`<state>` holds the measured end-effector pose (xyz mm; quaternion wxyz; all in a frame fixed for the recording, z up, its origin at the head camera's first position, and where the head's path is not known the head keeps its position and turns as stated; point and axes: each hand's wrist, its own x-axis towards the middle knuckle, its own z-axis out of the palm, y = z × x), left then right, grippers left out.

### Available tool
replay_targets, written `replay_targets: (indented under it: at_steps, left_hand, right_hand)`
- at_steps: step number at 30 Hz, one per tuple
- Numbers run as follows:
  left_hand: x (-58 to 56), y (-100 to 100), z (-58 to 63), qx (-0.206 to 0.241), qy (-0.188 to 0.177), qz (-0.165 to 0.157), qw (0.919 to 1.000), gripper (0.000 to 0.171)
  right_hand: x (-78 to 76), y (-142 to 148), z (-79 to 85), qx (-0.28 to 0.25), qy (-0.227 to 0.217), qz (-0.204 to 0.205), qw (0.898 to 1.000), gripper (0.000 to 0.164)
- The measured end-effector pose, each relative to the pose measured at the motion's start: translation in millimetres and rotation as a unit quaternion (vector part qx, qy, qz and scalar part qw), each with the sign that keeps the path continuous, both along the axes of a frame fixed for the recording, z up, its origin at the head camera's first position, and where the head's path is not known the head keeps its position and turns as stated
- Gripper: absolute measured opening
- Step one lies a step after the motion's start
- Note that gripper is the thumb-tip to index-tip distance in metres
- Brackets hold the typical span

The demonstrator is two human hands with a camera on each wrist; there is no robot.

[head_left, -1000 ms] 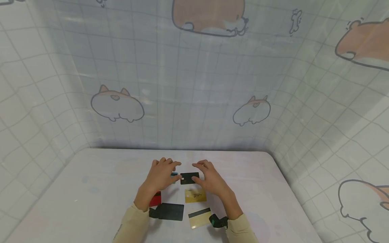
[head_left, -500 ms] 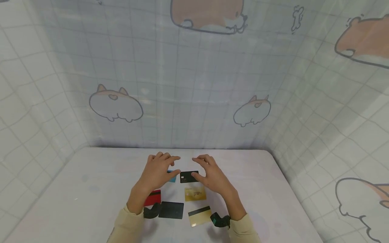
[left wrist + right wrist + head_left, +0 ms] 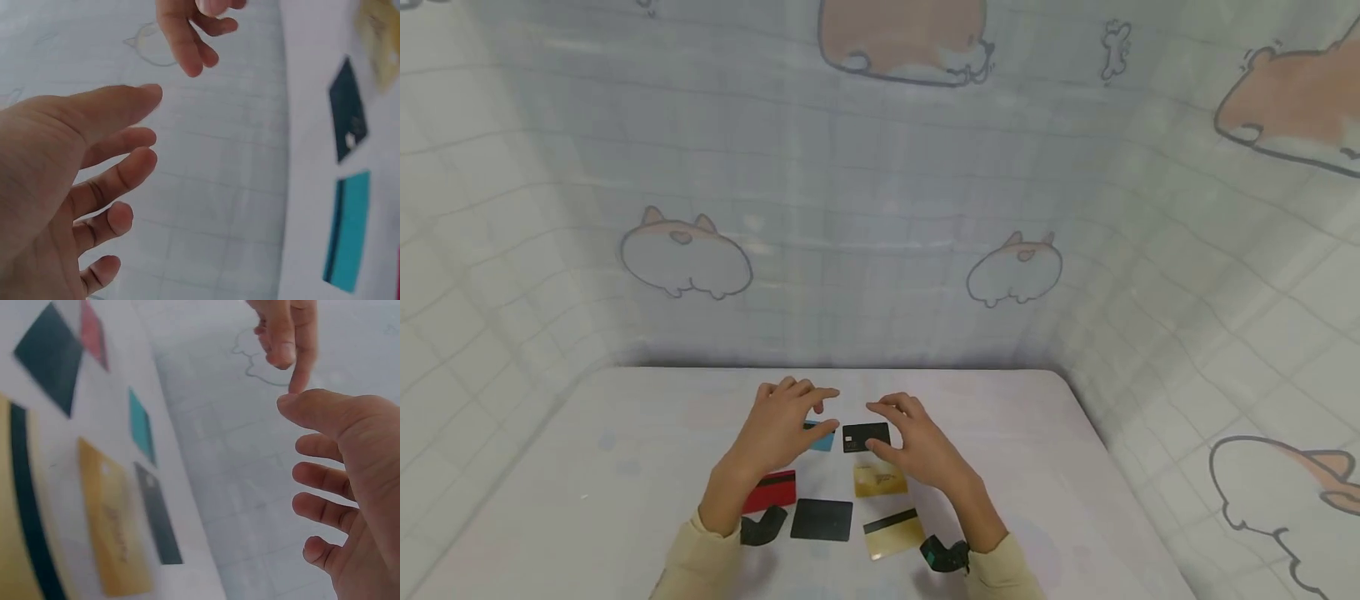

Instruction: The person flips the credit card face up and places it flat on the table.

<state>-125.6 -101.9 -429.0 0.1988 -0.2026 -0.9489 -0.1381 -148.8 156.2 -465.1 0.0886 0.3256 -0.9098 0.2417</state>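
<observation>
Plainly, left hand (image 3: 775, 429), right hand (image 3: 921, 448), each grip apart; blue card (image 3: 352, 231) whole from wrists (head: overlapped)

Blue card (image 3: 822, 439) partly hidden, red card (image 3: 777, 492) likewise; gold lettering (image 3: 114, 528) blurred

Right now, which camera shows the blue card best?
The left wrist view: the blue card appears whole and largest there. The right wrist view shows it smaller; in the head view, the left hand covers part.

Soft lt w/ faint tbl (image 3: 625, 500) shadows; wrist-cam cards (image 3: 115, 519) blurry.
</observation>
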Motion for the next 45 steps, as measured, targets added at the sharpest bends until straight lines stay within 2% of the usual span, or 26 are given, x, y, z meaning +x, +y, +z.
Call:
replay_targets:
  at_steps: [5,10,15,19,29,38,45]
  left_hand:
    - [7.3,-5.5,-9.2,-0.037,-0.012,-0.017,0.9991,0.046]
    - [19.4,-12.9,-20.4,-0.06,-0.055,-0.015,0.9966,0.047]
    - [29.4,-21.5,-26.4,-0.067,-0.097,-0.014,0.9929,0.047]
    - [31.4,-24.0,-29.7,-0.066,-0.119,-0.028,0.9903,0.05]
    - [47.5,-24.8,-45.8,-0.078,-0.197,-0.07,0.9748,0.062]
    - [45.7,-25.9,-64.7,-0.082,-0.197,-0.087,0.973,0.063]
    - [41.0,-28.6,-71.9,-0.089,-0.196,-0.087,0.9727,0.058]
  right_hand:
    - [10.9,-0.3,-10.0,0.024,-0.012,-0.011,1.0,0.058]
    - [20.4,-5.3,-23.9,0.064,-0.006,-0.011,0.998,0.061]
    - [29.8,-13.5,-39.7,0.116,0.003,0.022,0.993,0.064]
    - [36.6,-20.4,-46.1,0.134,-0.003,0.04,0.99,0.066]
    - [42.8,-32.3,-62.7,0.167,-0.02,0.062,0.984,0.067]
    - [43.9,-40.1,-71.2,0.163,0.017,0.073,0.984,0.062]
    - [43.3,-44.8,-66.5,0.164,0.006,0.07,0.984,0.056]
